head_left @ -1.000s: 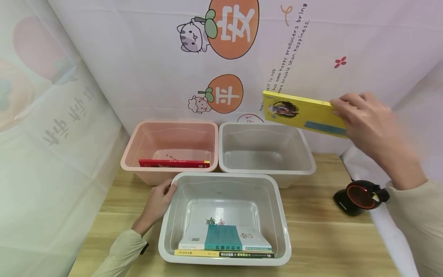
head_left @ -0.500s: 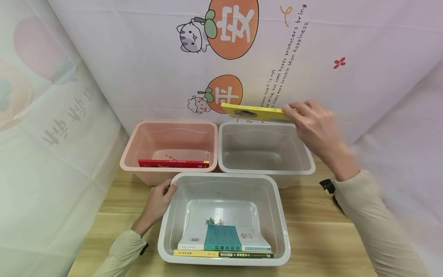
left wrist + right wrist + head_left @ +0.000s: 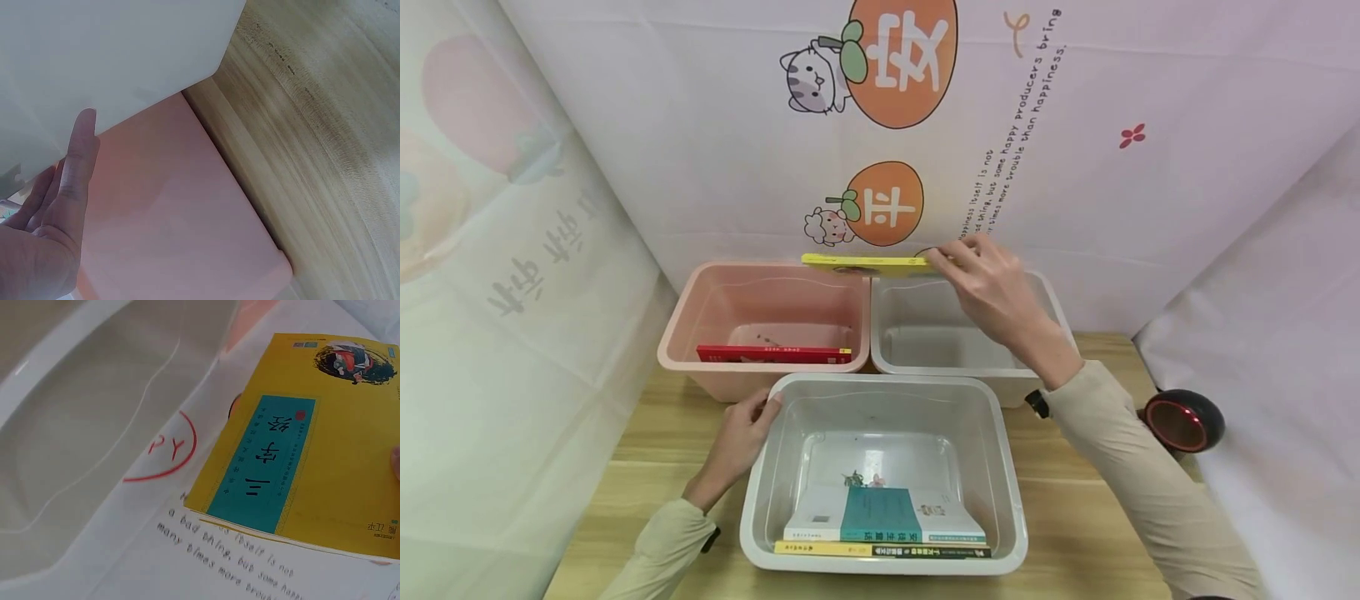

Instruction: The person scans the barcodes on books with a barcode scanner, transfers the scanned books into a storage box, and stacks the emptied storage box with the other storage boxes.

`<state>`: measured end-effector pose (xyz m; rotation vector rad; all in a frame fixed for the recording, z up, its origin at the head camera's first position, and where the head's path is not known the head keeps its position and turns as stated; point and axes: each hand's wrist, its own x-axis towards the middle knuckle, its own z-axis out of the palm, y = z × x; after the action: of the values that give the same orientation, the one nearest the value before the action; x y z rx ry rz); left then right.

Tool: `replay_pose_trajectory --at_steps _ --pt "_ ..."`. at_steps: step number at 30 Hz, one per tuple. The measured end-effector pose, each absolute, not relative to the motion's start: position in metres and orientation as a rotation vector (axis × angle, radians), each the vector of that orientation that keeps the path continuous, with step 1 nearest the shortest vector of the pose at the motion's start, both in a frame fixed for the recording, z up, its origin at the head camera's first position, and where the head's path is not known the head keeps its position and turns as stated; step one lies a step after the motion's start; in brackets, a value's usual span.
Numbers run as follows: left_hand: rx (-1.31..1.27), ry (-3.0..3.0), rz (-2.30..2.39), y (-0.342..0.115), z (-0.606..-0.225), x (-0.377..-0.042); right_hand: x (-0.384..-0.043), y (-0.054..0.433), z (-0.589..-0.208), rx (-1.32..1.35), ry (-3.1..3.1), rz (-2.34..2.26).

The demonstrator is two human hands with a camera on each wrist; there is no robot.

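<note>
Here's the right hand (image 3: 992,287) closed in a pinch on one end of the yellow book (image 3: 863,262), spine uppermost, seemingly so the cover hangs flat; the book is in the air by the wall sheet (image 3: 700,167), across the back rims of the pink bin (image 3: 752,304) and grey rear bin (image 3: 951,372); the left hand (image 3: 741,433) rests at a corner of the front bin (image 3: 880,381), likely to steady it; whether it truly clasps the rim, I can't tell; the red book (image 3: 775,355) lines the pink bin's front side, perhaps leaving room behind.
</note>
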<state>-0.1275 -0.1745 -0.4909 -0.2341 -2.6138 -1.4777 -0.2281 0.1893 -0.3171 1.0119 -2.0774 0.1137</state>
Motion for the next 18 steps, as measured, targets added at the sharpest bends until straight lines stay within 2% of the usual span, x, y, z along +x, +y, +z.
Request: replay_pose_trajectory --at_steps 18 --pt "-0.217 -2.611 -1.498 -0.173 -0.490 -0.127 -0.244 0.106 -0.345 1.156 -2.215 0.078"
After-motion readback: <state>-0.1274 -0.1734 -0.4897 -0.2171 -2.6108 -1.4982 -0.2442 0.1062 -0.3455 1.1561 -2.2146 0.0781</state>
